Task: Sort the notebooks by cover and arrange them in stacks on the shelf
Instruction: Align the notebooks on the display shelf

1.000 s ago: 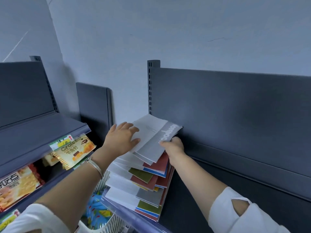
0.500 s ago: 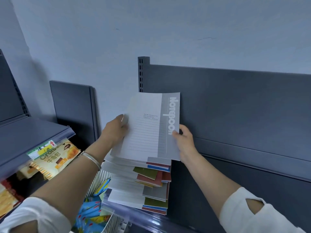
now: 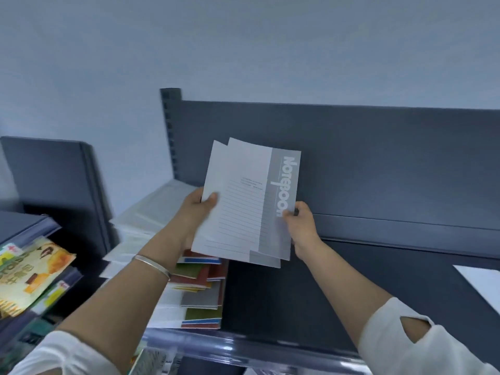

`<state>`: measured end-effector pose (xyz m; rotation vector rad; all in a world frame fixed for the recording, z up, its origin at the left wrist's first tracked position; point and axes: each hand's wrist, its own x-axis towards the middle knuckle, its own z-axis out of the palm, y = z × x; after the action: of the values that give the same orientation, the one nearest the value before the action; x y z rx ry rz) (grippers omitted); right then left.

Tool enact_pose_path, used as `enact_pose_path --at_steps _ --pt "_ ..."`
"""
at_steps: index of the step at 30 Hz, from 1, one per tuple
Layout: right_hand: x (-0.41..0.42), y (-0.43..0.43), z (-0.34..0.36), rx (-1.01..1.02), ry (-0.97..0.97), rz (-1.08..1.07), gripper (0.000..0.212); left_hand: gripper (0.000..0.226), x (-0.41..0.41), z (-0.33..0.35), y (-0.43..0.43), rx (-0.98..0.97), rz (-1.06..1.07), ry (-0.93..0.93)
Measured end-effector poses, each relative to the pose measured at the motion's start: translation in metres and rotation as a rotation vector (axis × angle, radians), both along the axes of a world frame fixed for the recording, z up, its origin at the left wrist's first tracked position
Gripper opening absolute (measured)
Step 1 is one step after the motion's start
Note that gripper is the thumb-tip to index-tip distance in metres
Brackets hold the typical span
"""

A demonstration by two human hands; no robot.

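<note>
I hold two thin grey-and-white paper notebooks (image 3: 249, 207), each with a grey band down its right side, upright above the dark grey metal shelf (image 3: 324, 293). One is fanned slightly behind the other. My left hand (image 3: 198, 209) grips their left edge with the thumb on the front cover, and my right hand (image 3: 301, 226) pinches the grey band near the lower right corner. Below them, to the left, sits the mixed pile of notebooks (image 3: 200, 282), its red, green, blue and grey covers slewed at different angles, so I judge that most of the sorting is not yet done. Well to the right of that pile, a flat white sheet or cover (image 3: 484, 282) lies at the frame's edge, and I cannot tell whether it is a started stack. I read the pair in my hands as one matched cover type that needs its own spot on the shelf. Yellow snack packets (image 3: 29, 272) lie on the neighbouring rack at far left.
</note>
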<state>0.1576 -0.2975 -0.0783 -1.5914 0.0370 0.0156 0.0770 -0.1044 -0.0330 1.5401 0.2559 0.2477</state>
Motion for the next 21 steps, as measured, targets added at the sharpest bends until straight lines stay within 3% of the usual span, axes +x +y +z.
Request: enact_pose_path --at_steps 5,9,14,18,21 --pt "0.002 -0.138 -0.007 -0.06 0.0 -0.277 0.015 0.017 0.027 -0.01 -0.118 -0.019 -0.175 -0.042" --pt "-0.012 -0.26 -0.016 -0.058 0.046 -0.373 0.023 0.03 0.044 -0.022 -0.225 0.018 -0.259 0.006" --pt "-0.033 -0.397 -0.023 -0.081 0.078 -0.488 0.023 0.028 0.051 -0.037 -0.364 -0.038 -0.343 0.026" --pt "-0.041 -0.475 -0.026 -0.072 0.115 -0.571 0.016 0.036 0.059 -0.042 -0.445 -0.087 -0.349 0.042" --pt "-0.038 -0.52 -0.027 -0.125 0.141 -0.631 0.026 0.047 0.072 -0.048 -0.494 -0.059 -0.377 0.068"
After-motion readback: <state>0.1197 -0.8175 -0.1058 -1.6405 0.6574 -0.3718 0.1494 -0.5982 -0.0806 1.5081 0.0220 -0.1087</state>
